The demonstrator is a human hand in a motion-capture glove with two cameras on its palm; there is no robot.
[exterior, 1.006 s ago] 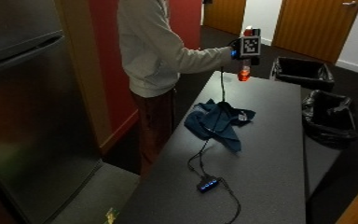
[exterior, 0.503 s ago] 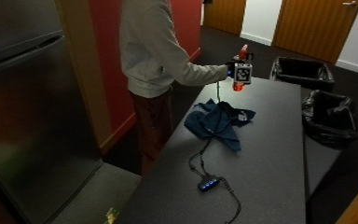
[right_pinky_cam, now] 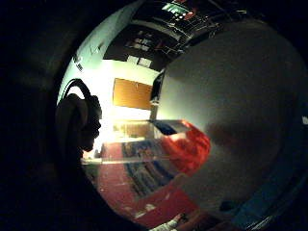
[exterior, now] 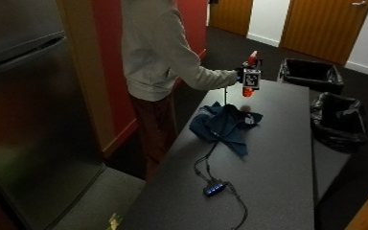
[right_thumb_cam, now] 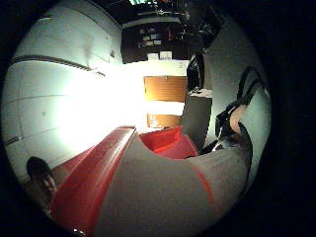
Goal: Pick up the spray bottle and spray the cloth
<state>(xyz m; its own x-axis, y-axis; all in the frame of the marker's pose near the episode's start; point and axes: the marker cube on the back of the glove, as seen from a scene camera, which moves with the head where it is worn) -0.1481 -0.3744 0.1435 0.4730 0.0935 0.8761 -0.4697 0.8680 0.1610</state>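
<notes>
Bottle (exterior: 250,72) is the task's thing, yet the worktop (exterior: 280,158) is the largest piece here: a long dark grey surface running away from the camera. Beside its left edge stands a person in a pale sweatshirt, arm stretched out over the far end. Two black-lined bins (exterior: 337,117) sit on the floor along the worktop's right side. On the worktop, a crumpled blue cloth (exterior: 225,125) lies near the far end. Held above it is the bottle, orange-red, upright, clear of the surface, up past the cloth's far edge. The gloved right hand (exterior: 245,78) wraps the grip round the bottle's body, fingers curled on it. In the little finger side palm view the bottle's clear body and red liquid (right_pinky_cam: 185,147) fill the middle, close to the palm.
</notes>
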